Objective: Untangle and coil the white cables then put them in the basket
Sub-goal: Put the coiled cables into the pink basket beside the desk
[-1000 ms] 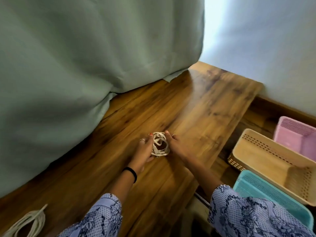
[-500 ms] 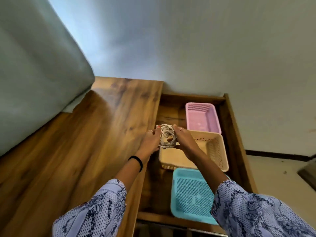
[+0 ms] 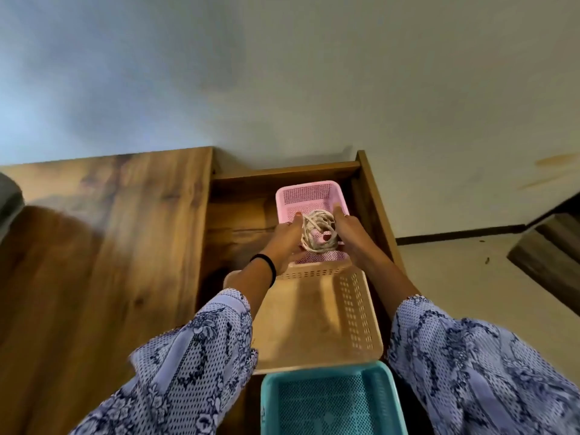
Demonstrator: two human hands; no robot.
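Observation:
A coiled white cable (image 3: 318,230) is held between my two hands over the pink basket (image 3: 309,191). My left hand (image 3: 284,240) grips its left side and my right hand (image 3: 348,232) grips its right side. The coil hangs inside the pink basket's opening, near its front half. Whether it touches the basket floor cannot be told. The basket's front wall is partly hidden by my hands.
A beige basket (image 3: 314,318) sits just in front of the pink one, and a teal basket (image 3: 329,403) is nearest me, all on a lower wooden shelf (image 3: 238,224). The wooden tabletop (image 3: 103,262) lies to the left. A wall stands behind.
Both hands carried the coil from the tabletop rightward past the beige basket and on to the pink basket. The view swung right with them.

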